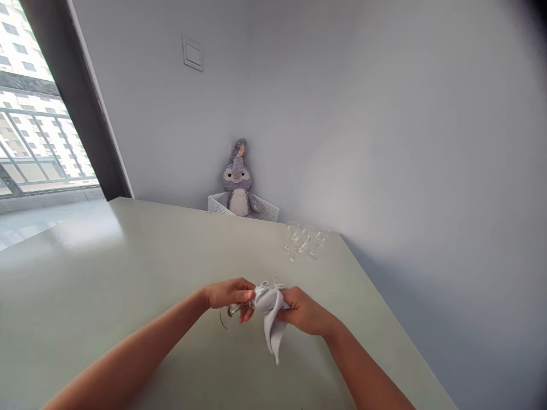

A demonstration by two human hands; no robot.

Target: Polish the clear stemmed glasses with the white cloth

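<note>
Just above the table, my left hand (233, 295) is closed around a clear stemmed glass (258, 293) that lies tilted on its side. What looks like its round foot sticks out to the left, below the fingers. My right hand (305, 310) grips a white cloth (276, 336), which is bunched against the bowl of the glass and hangs down in a point. The cloth and fingers hide much of the bowl, and whether cloth is pushed inside it I cannot tell.
Several clear glasses (303, 242) stand close together near the far right edge of the pale table (171, 245). Behind the far edge, a purple plush toy (238, 182) sits in a white perforated basket (268, 212) against the walls. A window is at the left.
</note>
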